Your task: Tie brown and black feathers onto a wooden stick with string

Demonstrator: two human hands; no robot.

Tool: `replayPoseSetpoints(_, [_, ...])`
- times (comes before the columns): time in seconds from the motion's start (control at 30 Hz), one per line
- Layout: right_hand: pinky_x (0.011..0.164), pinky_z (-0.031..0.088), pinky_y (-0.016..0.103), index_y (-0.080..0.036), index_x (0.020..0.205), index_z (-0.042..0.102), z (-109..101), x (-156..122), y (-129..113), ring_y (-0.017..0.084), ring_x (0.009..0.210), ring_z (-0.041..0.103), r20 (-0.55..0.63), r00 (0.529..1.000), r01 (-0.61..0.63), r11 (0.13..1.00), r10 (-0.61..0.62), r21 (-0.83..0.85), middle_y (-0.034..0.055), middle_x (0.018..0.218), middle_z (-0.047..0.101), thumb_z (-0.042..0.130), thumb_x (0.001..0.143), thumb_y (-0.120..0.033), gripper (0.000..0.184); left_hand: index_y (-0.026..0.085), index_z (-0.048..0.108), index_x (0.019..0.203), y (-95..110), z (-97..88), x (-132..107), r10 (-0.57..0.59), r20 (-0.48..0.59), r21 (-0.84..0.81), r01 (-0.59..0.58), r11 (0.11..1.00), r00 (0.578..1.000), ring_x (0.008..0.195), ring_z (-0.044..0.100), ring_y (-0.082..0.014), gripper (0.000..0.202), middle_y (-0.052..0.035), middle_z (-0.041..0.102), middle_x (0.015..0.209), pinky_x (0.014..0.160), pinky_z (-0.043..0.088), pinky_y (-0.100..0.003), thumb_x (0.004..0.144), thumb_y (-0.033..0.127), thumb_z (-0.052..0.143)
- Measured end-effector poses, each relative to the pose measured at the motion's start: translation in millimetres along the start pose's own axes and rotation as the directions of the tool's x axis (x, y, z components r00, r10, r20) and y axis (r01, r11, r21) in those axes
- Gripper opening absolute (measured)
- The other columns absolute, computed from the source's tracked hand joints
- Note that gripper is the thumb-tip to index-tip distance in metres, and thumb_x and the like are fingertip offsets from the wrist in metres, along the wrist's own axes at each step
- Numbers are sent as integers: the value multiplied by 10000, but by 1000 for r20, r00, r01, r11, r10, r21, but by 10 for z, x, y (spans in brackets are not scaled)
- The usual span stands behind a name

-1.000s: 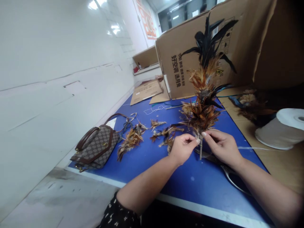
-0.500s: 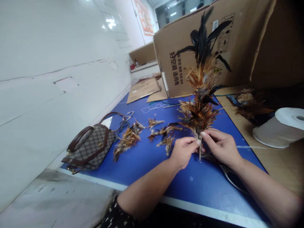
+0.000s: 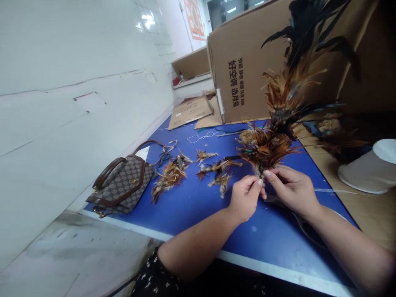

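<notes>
I saw a black cloth sleeve (image 3: 154, 272) on the person's left arm, soft in its folds and scattered with small whitish motifs, too blurred for me to tell whether they were bows, blossoms or butterflies. It ended near the elbow and left the tapering left forearm (image 3: 198, 239) bare, down to the bare left hand (image 3: 244, 200). The right forearm (image 3: 346, 239) was bare as far as I could see, like the right hand (image 3: 297, 189), and both thumbnails showed.

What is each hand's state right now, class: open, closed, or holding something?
Left hand: closed, pinching the base of the feather bundle.
Right hand: closed, pinching the same base.
</notes>
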State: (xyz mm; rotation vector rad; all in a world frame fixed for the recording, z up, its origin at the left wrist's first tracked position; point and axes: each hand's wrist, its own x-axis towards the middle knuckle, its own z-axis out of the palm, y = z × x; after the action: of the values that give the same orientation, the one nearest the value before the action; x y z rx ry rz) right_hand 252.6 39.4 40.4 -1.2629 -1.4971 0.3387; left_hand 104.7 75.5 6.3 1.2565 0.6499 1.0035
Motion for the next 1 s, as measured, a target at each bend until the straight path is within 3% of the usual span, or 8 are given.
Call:
replayPoseSetpoints(0.3, [620, 490, 324, -237, 778, 709, 62, -28, 53, 185, 628, 606, -38, 999, -32, 998, 30, -58, 25, 693, 687, 626, 985, -453, 310, 199, 639, 741, 66, -23, -37, 246, -28, 329, -224, 918, 969, 759, 583, -163, 343, -41, 583, 796, 757, 492, -317, 1001, 414, 575])
replayPoseSetpoints(0.5, [614, 466, 302, -215, 797, 706, 69, -35, 93, 163, 628, 589, -34, 999, -18, 998, 16, -58, 11, 694, 673, 632, 986, -404, 278, 200, 627, 785, -30, -12, -49, 159, -37, 247, -145, 958, 987, 667, 541, -136, 364, -27, 544, 800, 666, 479, -301, 1000, 487, 561])
replayPoseSetpoints(1.0, [690, 498, 315, -229, 839, 713, 135, -36, 37, 175, 699, 642, -63, 997, 45, 996, -50, -82, 30, 779, 711, 618, 1002, -321, 210, 186, 595, 781, -28, 18, -50, 94, -66, 108, -87, 990, 993, 662, 496, -109, 349, 5, 532, 725, 672, 441, -265, 985, 469, 604])
